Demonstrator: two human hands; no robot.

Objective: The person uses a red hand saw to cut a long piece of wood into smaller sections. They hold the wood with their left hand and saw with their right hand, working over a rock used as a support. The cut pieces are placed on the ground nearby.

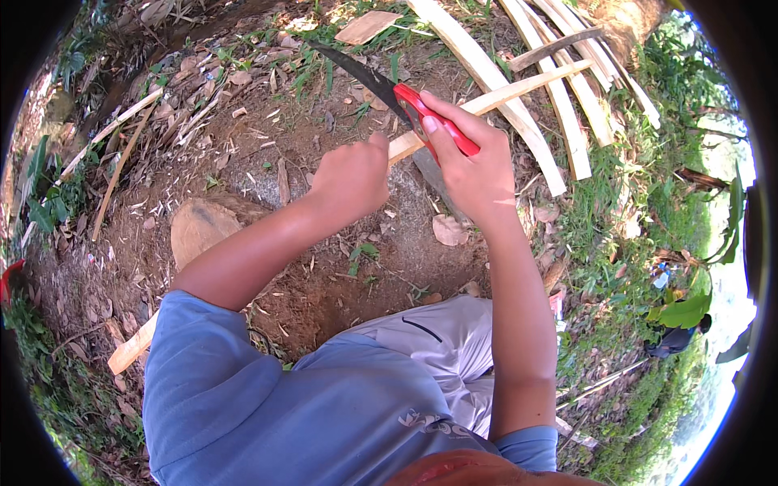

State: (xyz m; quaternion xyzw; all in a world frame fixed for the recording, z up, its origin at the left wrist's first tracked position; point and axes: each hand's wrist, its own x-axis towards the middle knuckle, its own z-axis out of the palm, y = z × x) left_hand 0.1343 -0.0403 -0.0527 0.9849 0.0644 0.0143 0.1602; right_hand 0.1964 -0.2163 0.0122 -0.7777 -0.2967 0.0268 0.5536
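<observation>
My left hand (pixel 352 174) is closed around a long pale split wood strip (pixel 519 87) that runs from under my left arm up and to the right. Its lower end (pixel 131 347) shows by my left shoulder. My right hand (pixel 470 166) grips the red handle of a knife (pixel 433 120). The knife's dark curved blade (pixel 361 73) points up and to the left, lying across the strip just beyond my left hand.
Several pale split strips (pixel 567 121) lie on the ground at the upper right. A flat stone (pixel 198 231) sits in the bare dirt at the left, with wood chips and dry leaves around it. Grass and plants border the right side.
</observation>
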